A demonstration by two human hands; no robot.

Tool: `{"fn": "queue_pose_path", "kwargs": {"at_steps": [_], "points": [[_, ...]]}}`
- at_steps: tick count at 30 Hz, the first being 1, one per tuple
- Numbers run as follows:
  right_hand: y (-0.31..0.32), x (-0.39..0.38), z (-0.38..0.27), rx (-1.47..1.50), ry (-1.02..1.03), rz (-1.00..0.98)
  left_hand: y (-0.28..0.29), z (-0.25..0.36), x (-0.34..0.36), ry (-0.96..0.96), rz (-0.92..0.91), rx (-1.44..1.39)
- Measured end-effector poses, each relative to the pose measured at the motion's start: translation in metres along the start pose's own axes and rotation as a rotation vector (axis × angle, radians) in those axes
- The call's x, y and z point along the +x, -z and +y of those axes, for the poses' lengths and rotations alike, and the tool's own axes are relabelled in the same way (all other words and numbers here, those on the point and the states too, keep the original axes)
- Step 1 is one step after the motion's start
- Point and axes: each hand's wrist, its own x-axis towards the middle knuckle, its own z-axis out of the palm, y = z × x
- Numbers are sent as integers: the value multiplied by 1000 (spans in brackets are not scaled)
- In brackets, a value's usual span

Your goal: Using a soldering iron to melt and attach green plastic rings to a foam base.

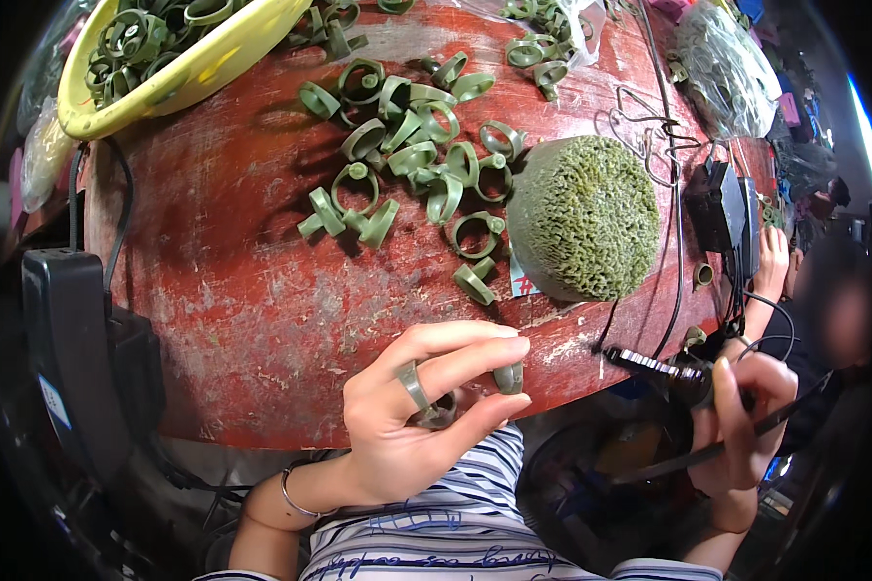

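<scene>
My left hand (426, 402) holds a small green wax ring piece (509, 378) between thumb and fingers, just over the near edge of the red worn table (242, 290). Another green ring sits on one of its fingers. My right hand (741, 421) grips a dark corded hand tool (664, 368) whose metal tip points left toward the piece. A pile of loose green rings (412, 160) lies on the table beyond, beside a round green cluster of rings (583, 218) shaped like a dome.
A yellow bowl (179, 82) full of green rings sits at the far left. A black box (722, 203) with cables stands at the right. Another person's hand (773, 257) rests at the right edge. A black unit (73, 339) hangs at the table's left side.
</scene>
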Motion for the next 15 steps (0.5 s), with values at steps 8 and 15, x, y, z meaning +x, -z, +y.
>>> {"fn": "queue_pose_path", "kwargs": {"at_steps": [8, 15], "points": [[-3, -4, -8, 98, 53, -129, 2, -5, -1, -24, -4, 6], [-4, -4, -8, 101, 61, -129, 1, -2, 0, -21, -9, 21]]}}
